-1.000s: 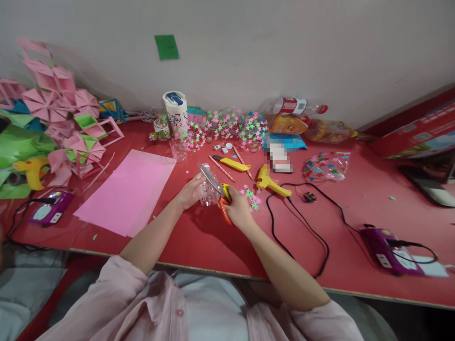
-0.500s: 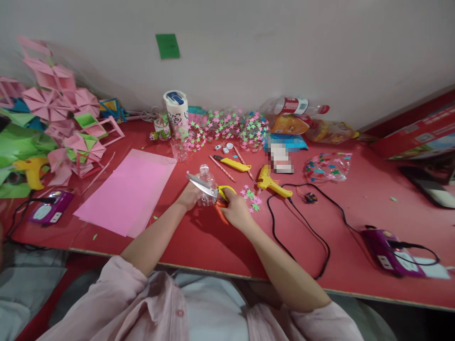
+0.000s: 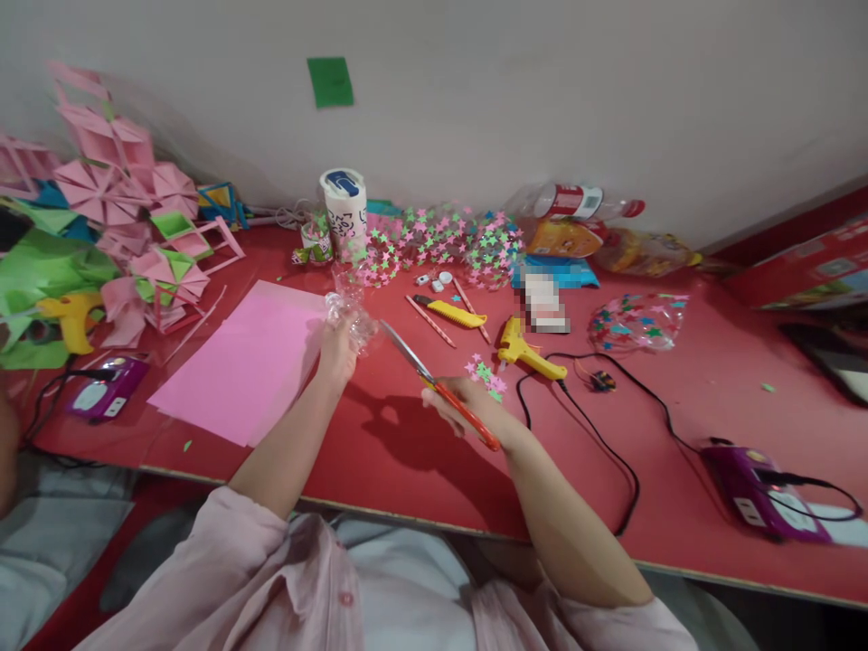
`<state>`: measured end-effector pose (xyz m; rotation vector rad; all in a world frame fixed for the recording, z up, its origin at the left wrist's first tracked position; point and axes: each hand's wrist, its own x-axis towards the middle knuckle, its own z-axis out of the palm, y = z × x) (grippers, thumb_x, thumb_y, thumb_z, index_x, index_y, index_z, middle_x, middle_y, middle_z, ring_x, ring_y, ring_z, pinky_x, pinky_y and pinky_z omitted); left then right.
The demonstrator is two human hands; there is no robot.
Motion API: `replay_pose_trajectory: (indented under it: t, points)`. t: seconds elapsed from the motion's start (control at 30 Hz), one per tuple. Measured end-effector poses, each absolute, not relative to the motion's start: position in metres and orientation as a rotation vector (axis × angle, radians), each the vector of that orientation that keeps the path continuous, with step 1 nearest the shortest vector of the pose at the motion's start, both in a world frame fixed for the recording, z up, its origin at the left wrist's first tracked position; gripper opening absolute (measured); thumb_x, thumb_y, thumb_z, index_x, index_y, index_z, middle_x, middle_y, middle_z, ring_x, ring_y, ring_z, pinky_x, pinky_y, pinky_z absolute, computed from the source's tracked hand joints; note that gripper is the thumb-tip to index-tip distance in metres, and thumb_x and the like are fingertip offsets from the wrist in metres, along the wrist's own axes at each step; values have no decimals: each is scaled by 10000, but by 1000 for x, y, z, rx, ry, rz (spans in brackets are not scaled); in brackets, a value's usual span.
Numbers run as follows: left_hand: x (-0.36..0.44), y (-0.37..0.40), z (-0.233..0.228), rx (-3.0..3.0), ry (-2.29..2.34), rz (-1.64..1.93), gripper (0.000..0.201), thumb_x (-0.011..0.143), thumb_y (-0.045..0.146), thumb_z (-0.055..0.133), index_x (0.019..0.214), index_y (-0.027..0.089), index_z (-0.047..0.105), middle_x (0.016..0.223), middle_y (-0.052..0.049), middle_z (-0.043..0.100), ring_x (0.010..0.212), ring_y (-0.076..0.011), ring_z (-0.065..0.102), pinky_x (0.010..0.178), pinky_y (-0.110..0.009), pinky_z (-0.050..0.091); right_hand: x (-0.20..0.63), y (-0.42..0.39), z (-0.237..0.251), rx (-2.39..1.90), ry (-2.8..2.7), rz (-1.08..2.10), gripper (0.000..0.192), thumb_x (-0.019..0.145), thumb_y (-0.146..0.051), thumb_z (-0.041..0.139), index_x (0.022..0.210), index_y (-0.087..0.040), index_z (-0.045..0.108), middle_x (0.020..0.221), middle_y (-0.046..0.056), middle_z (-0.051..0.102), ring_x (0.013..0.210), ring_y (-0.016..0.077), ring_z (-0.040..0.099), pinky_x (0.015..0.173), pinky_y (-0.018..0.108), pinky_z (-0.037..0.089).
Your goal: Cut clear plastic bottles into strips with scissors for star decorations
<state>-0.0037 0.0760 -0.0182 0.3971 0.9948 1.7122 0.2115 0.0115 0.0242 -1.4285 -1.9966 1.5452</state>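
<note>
At the far left, pink and green paper shapes are piling up against the wall, and a sheet of pink paper is lying flat on the red table. Your left hand is gripping a clear plastic bottle piece, fingers curled around it, holding it above the paper's right edge. Your right hand is clenching the orange handles of the scissors, whose blades are pointing up-left toward the bottle piece without touching it. Just beyond that hand, loose paper stars are lying on the table, with a yellow glue gun resting beside them and its black cord trailing right.
</note>
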Motion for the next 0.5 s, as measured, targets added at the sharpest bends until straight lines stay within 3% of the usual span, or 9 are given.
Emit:
replay_pose_trajectory:
  t: [0.2,0.5]
  points:
    - [-3,73,-16,517,1017,1760,143,725,193,640,813,195,527,656,41,582,601,-105,607,638,-252,487,207,11,21,-1576,-2033,1622,461,785,-646,550,700,-192,566,394,-69,436,345,111,443,437,239,351]
    - [2,70,-29,496,1079,1705,284,719,266,705,923,214,515,782,33,604,752,-109,622,746,-254,485,191,4,21,-1528,-1937,1675,483,777,-673,540,687,-198,544,389,-69,452,355,122,483,458,242,387]
